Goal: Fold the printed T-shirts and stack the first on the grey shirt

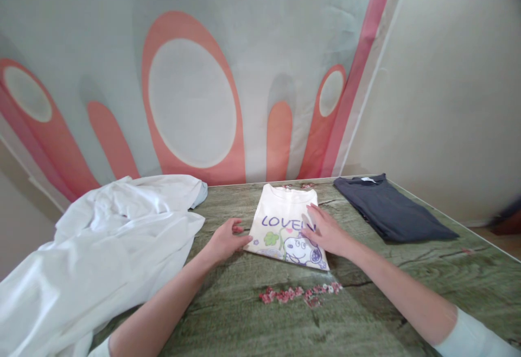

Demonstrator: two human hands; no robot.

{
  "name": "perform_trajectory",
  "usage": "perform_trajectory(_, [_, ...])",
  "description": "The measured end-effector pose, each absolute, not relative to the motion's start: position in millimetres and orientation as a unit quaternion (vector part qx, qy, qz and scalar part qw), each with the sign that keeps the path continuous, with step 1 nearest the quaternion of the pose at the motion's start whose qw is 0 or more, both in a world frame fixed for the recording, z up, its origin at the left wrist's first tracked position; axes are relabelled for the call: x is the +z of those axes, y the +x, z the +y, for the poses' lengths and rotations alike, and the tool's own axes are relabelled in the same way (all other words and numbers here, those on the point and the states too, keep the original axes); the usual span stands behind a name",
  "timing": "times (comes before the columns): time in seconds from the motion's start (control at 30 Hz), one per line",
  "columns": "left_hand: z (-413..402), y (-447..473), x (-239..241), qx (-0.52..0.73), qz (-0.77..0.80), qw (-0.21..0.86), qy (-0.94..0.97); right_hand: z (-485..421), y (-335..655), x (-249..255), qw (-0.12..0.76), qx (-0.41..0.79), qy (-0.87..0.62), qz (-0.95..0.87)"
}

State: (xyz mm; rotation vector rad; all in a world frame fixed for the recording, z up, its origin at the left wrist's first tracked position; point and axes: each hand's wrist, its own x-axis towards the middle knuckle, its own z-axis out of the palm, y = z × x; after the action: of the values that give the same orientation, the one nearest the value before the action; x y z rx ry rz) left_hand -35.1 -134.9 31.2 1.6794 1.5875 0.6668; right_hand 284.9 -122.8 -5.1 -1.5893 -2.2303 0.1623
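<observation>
A folded cream T-shirt (pixel 280 213) with purple lettering and a cartoon dog print lies in the middle of the green wood-patterned table (pixel 252 324). My left hand (pixel 224 241) rests at the shirt's left edge, fingers loosely curled and touching the fabric. Flat on the right part of the shirt lies my right hand (pixel 325 231), fingers stretched out over the print. Neither hand holds anything.
A heap of white cloth (pixel 101 243) covers the left side of the table. A folded dark grey garment (pixel 388 208) lies at the back right. A wall hanging with orange and white ovals (pixel 191 91) rises right behind the table. A pink flower print (pixel 301 293) marks the tabletop.
</observation>
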Motion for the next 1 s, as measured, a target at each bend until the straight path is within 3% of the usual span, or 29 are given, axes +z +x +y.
perform_trajectory(0.33, [-152, -25, 34, 0.187, 0.557, 0.406, 0.7, -189, 229, 35, 0.109, 0.139, -0.372, -0.911])
perform_trajectory(0.6, [-197, 6, 46, 0.171, 0.478, 0.409, 0.758, -175, 245, 32, 0.096, 0.166, -0.357, -0.914])
perform_trajectory(0.83, [-218, 17, 59, 0.108, 0.317, 0.426, 0.841, -169, 257, 46, 0.079, 0.161, -0.363, -0.915])
perform_trajectory(0.9, [-215, 17, 62, 0.117, 0.322, 0.382, 0.858, -171, 252, 44, 0.109, 0.148, -0.37, -0.911])
perform_trajectory(1.0, [-205, 16, 60, 0.172, 0.389, 0.235, 0.874, -178, 238, 36, 0.148, 0.139, -0.363, -0.909])
